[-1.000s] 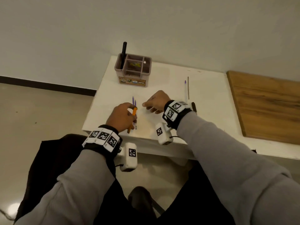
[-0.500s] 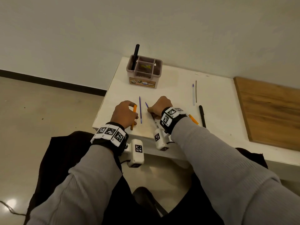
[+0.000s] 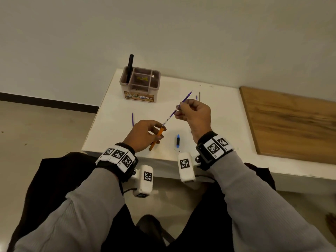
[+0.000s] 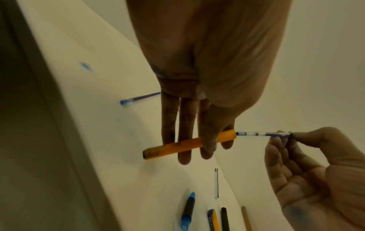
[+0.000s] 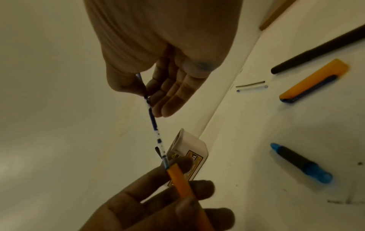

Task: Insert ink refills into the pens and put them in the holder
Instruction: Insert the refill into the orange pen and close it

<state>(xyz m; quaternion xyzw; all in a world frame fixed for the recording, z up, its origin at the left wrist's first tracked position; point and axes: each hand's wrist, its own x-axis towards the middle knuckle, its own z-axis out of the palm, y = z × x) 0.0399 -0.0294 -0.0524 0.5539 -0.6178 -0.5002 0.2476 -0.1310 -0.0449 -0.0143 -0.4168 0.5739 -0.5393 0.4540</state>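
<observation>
Both hands have come up off the surface (image 3: 116, 99): left hand (image 3: 141, 135) grips the orange pen (image 3: 157, 137), right hand (image 3: 194, 113) pinches the refill (image 3: 174, 111), its tip at the pen's mouth. Holder (image 3: 140, 84) stands behind.

Left wrist: fingers (image 4: 185, 125) wrap the pen.

Right wrist: thumb and fingertips (image 5: 158, 103) squeeze the refill.

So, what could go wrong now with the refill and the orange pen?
The refill is thin and only its tip sits in the orange barrel; pushed off-axis by the right hand, it may bend. The left hand holds the barrel loosely, so it might slip. Ink already stains the right palm and could smear.
</observation>
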